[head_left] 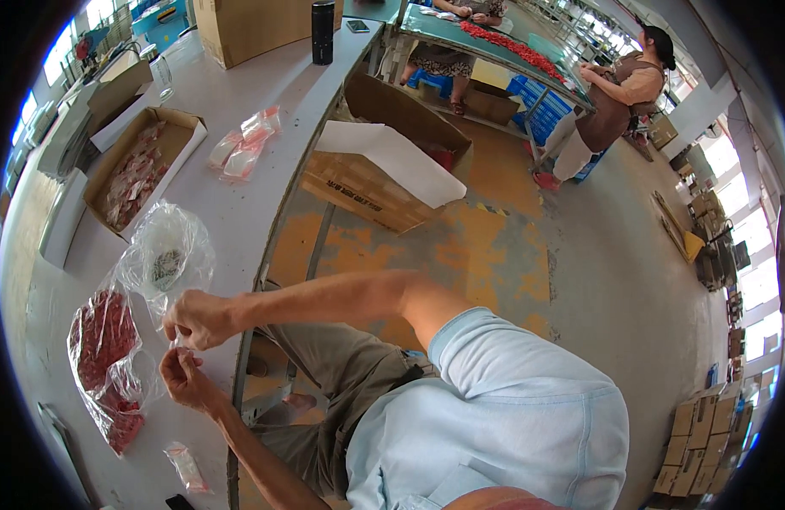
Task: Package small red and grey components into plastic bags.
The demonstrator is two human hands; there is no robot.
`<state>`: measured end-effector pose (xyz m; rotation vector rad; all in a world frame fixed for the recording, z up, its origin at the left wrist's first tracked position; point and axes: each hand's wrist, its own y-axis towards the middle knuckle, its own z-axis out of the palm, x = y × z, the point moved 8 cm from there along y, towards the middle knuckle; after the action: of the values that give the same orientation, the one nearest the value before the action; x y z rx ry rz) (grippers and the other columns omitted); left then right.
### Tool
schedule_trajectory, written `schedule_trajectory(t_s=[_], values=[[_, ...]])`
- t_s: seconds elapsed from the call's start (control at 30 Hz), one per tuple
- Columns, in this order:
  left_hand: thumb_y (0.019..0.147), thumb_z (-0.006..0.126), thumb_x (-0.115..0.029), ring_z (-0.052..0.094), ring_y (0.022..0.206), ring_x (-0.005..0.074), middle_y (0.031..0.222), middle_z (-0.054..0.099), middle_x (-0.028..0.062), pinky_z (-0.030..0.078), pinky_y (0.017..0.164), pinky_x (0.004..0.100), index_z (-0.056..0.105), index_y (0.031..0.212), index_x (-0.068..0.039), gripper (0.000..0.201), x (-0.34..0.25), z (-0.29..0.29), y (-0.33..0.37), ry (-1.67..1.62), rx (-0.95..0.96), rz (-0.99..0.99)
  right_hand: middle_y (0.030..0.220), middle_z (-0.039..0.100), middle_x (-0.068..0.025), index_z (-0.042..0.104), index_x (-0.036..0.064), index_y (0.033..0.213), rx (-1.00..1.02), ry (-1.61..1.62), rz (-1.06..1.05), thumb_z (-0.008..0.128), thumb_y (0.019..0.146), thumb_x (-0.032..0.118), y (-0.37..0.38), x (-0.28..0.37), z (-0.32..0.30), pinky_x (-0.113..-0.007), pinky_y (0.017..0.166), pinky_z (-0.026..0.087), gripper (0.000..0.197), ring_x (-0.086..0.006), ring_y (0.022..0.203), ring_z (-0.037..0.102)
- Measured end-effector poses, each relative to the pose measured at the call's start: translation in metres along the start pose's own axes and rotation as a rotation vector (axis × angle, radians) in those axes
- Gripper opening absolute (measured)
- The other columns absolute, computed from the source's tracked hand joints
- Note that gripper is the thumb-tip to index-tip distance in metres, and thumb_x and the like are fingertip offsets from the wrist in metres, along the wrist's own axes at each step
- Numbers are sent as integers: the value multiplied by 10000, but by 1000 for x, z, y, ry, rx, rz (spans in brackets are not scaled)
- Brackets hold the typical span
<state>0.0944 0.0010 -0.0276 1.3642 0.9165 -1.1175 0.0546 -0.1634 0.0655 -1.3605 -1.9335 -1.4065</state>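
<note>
My right hand (203, 320) reaches in over the table edge, its fingers pinched together. Just below it in the view, my left hand (188, 381) is also closed in a pinch, fingertips close to those of the right. A small whitish, see-through bit shows between them, too small to name. Beside the hands lies a clear plastic bag of dark red pieces (103, 344). Above them, an open clear bag (165, 265) holds a heap of small grey-green parts. A small flat packet (187, 469) lies near my left forearm.
A shallow carton (142, 174) of small packets stands on the table near more clear packets (246, 144). A black bottle (323, 32) and a large carton (252, 30) are at the far end. An open carton (384, 174) stands beside the table; two people work beyond.
</note>
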Motion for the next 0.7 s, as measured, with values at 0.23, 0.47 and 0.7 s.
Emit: schedule_trajectory(t_s=[0.23,0.47,0.7], values=[[969,643,-2,677,857,145,972,720,60,551,743,281,695,1102,-19,145,-21,10,-4,352,42,213,698,668,-207,742,44,771,59,-218,56,725,652,149,6,-37,27,-454,645,546,159,-357,707,714],[915,683,-48,683,757,352,852,695,189,529,686,417,688,946,-43,32,-56,17,-13,562,33,272,681,592,-217,579,16,719,24,-362,20,755,779,250,-9,-17,16,-508,585,450,299,-420,626,589],[896,710,-17,685,689,147,775,711,103,539,636,302,712,980,7,87,-60,-6,-21,333,-37,201,832,748,-144,739,12,993,213,-186,295,744,901,149,-8,7,20,-350,683,562,166,-213,729,718]])
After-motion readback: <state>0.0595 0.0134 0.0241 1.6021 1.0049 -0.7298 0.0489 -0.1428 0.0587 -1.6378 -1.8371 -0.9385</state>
